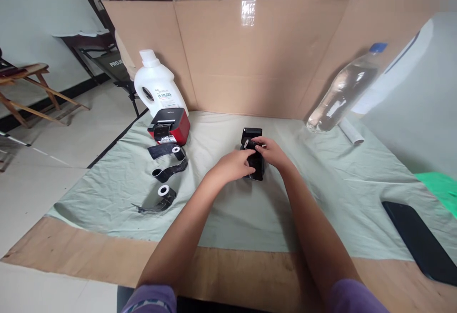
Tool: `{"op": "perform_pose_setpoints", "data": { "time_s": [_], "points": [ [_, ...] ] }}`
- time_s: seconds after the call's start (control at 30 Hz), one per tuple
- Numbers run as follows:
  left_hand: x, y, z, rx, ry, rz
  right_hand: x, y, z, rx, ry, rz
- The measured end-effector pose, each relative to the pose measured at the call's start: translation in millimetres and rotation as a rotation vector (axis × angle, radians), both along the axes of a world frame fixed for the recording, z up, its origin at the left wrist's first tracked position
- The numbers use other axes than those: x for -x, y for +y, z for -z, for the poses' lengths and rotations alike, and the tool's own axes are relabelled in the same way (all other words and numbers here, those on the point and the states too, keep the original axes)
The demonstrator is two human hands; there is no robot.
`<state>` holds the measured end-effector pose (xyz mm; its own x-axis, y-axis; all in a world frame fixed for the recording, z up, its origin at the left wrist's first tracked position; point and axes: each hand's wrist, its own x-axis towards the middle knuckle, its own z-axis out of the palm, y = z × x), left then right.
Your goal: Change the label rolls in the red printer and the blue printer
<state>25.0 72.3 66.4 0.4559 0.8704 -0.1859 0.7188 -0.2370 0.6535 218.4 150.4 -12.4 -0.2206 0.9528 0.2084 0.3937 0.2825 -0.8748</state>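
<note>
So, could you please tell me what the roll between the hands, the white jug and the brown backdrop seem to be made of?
Roll: possibly paper or film; black, with a white core end, finish unclear.
Jug: likely plastic; opaque, smooth, softly glossy, with a moulded-in handle.
Backdrop: apparently cardboard; matte brown with straight crease lines.

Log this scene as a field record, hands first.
Left hand: fingers at a small black boxy device; grip unclear
Right hand: fingers at a black roll with a white core; grip unclear
Left side: red-and-black boxy machine, white plastic jug, other black rolls with white cores
Right side: clear plastic bottle with blue cap, black rectangular slab
Back: brown cardboard panel
Surface: wrinkled pale-green cloth
</note>
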Motion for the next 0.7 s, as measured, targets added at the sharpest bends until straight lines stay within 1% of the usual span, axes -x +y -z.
{"op": "perform_pose_setpoints", "data": {
  "time_s": [0.1,0.17,0.27,0.33,0.4,0.53,0.6,0.7],
  "points": [
    [2,0,2.0,0.068,0.052,0.095,-1,2,4.9,-0.042,-0.152,-0.014],
    [4,2,4.6,0.099,0.056,0.137,1,2,7.5,-0.073,-0.263,0.001],
    [5,4,8.6,0.107,0.077,0.176,6,1,11.5,-0.077,-0.392,0.04],
    [4,5,10.6,0.094,0.095,0.202,10,0,14.0,-0.079,-0.43,0.061],
    [2,4,11.7,0.101,0.083,0.218,15,-1,16.2,-0.097,-0.441,0.104],
    [-2,1,10.5,0.179,0.051,0.214,19,-4,19.9,-0.111,-0.427,0.248],
    [-4,-1,9.4,0.174,0.058,0.214,19,-4,22.0,-0.096,-0.388,0.329],
    [-5,-3,8.5,0.175,0.116,0.199,15,0,25.7,-0.073,-0.274,0.454]
  ]
}}
